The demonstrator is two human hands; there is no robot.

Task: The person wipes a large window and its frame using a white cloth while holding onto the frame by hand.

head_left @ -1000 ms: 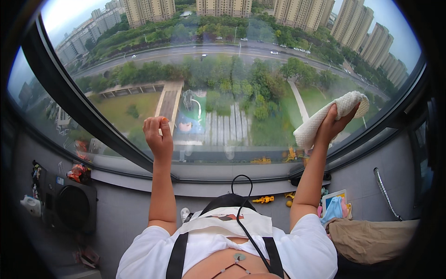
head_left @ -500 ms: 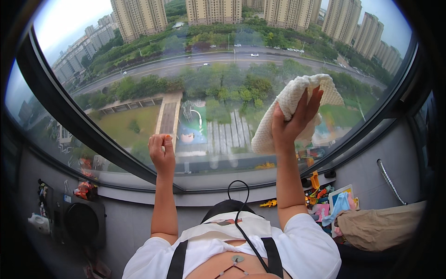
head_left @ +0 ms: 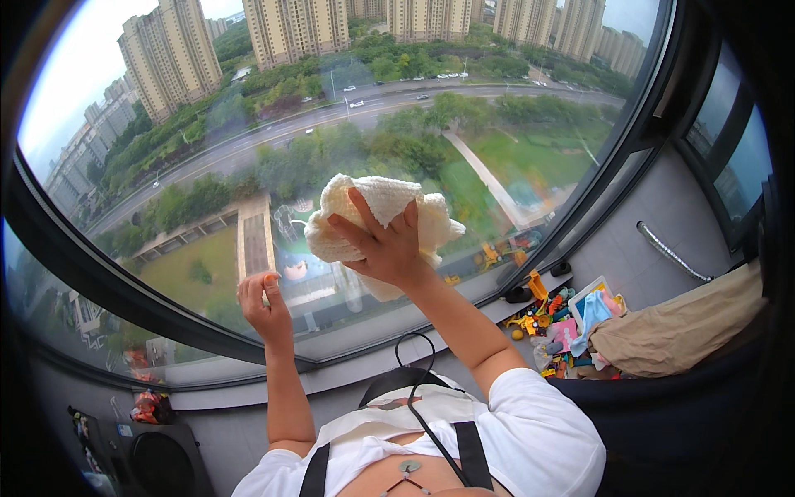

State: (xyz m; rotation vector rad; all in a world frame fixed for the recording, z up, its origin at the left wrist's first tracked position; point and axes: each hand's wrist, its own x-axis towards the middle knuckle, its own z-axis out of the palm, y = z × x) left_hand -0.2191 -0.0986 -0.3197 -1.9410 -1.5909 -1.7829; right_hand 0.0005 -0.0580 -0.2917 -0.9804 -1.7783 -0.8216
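A white, waffle-textured cloth point(head_left: 383, 201) lies bunched against the large window pane point(head_left: 497, 157). Pressed over it is my right hand point(head_left: 389, 244), fingers spread, with some cloth folded up between them. Close to the lower left part of the glass, my left hand point(head_left: 267, 306) is raised with its fingers curled in; I see nothing in it. Whether it touches the pane I cannot tell.
Dark window frames point(head_left: 124, 277) run along both sides of the pane. Colourful toys point(head_left: 551, 327) and a brown cloth point(head_left: 679, 319) lie at the right. A dark boxy appliance point(head_left: 157, 464) stands at lower left. A black cable point(head_left: 431, 348) loops before my chest.
My right hand has swept the cloth left and slightly down across the glass, bunching it more. My view has turned to the right. My left hand stays curled near the pane.
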